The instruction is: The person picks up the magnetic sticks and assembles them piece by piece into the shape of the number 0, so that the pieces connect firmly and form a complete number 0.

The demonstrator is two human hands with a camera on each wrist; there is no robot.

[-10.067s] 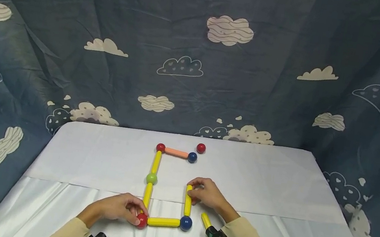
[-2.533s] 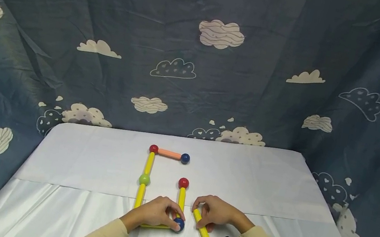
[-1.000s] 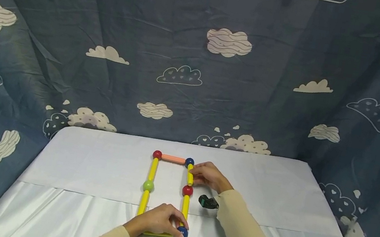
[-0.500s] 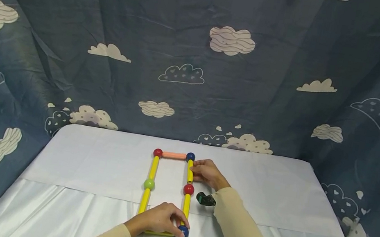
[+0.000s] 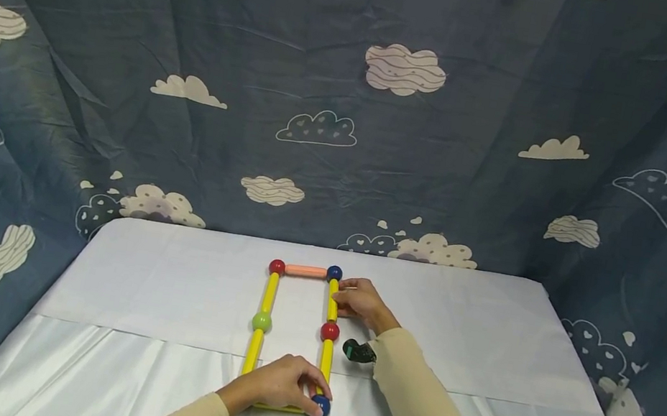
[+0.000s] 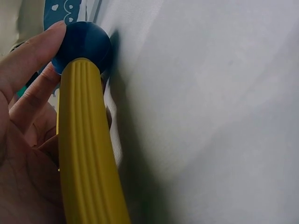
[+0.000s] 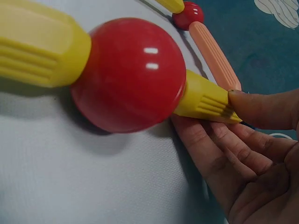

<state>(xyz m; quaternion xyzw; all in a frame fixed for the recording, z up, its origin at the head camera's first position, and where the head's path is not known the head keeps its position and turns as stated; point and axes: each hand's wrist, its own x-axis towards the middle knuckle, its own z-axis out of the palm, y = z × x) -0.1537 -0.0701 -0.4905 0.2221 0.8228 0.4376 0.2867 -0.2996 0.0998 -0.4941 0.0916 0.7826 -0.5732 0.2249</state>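
Observation:
A rectangle of ridged rods and balls, like a magnetic building set, lies on the white cloth. My left hand pinches the blue ball at its near right corner; a ridged yellow rod meets that ball in the left wrist view. At the far right my right hand grips a yellow rod between thumb and fingers. This rod joins the red ball to the far blue ball. An orange rod spans the far side to another red ball. My left hand hides the near left corner.
On the left side a green ball sits between two yellow rods. The white-covered table ends at a dark cloud-patterned curtain behind it. Small black wrist cameras hang below both sleeves.
The loose red ball and loose yellow rod have joined the right side. My right hand carried that rod to the far right; its gap to the red ball has closed. The left hand stays put lately.

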